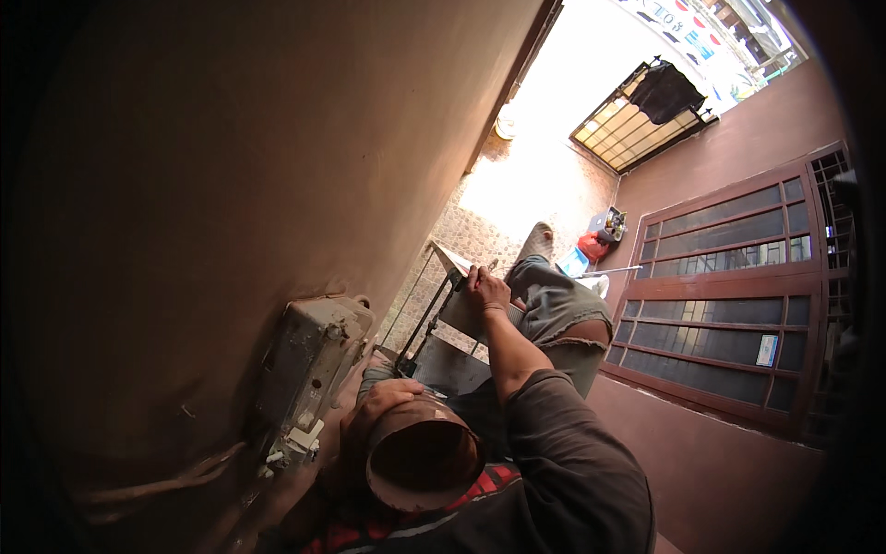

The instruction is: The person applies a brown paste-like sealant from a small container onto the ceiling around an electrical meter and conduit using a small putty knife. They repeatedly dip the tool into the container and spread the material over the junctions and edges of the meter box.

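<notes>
A wide brown cylinder, open at the end toward me, rests against my lap. My left hand lies curled over its upper left side, gripping it. Beyond it stretches a narrow dark frame with parallel bars, which looks like a hacksaw; its near end sits close to my left fingers. My right hand is closed at the frame's far end, fingers bent around it. Under the frame are grey flat panels, partly hidden. What my right fingertips press on is partly covered.
A dirty boxy water pump or similar unit hangs at the wall on my left. My bent knee is at the right. Farther off are a red bag, a grey crate and a barred gate. A red-brown window frame lines the right wall.
</notes>
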Available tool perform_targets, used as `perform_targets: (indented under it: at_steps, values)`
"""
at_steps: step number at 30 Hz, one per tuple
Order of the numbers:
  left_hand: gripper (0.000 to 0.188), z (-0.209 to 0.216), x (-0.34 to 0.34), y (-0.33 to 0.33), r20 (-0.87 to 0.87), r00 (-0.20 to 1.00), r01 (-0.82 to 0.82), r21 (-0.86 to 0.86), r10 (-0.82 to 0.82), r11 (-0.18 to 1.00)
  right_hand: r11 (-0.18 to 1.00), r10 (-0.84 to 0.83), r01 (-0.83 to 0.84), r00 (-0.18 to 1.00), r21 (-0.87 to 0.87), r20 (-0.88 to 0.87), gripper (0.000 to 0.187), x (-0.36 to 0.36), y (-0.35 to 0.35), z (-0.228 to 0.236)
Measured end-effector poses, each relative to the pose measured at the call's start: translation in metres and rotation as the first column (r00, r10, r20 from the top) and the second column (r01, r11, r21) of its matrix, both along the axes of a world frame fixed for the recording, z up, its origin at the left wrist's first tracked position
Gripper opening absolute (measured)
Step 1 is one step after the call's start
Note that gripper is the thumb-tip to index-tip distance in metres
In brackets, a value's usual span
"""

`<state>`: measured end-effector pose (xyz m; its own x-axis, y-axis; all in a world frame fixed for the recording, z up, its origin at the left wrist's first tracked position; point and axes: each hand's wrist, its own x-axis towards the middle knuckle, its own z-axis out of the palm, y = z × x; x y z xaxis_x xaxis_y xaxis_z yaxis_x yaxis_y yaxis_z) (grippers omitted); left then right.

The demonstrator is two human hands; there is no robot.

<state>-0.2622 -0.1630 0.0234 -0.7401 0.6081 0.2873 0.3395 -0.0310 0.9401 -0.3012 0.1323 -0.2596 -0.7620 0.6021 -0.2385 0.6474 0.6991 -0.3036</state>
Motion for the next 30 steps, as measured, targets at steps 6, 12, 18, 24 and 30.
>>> perform_targets:
  at_steps: [6,12,18,24,30]
  values:
    - [0.053,-0.004,-0.002,0.002,0.054,0.998,0.019,-0.034,-0.017,0.999,0.998,-0.024,0.023,0.999,-0.056,-0.025,0.044,0.003,0.000,-0.001]
    - [0.054,-0.009,-0.006,0.006,0.080,0.997,0.025,-0.071,-0.020,0.997,0.999,0.000,-0.008,0.990,-0.053,-0.141,0.043,0.005,0.001,-0.008]
    - [0.043,-0.023,-0.004,0.014,0.135,0.991,0.008,-0.004,-0.007,1.000,0.999,-0.012,0.008,0.992,-0.038,-0.125,0.042,0.006,-0.001,-0.006]
    - [0.047,-0.035,-0.011,0.016,0.146,0.988,0.046,-0.023,-0.042,0.999,0.998,-0.028,0.020,0.991,-0.061,-0.131,0.042,0.006,-0.003,0.002]
    - [0.047,-0.048,-0.010,0.026,0.091,0.996,0.022,-0.021,-0.020,1.000,1.000,-0.015,0.014,0.984,-0.006,-0.178,0.031,0.009,-0.004,-0.003]
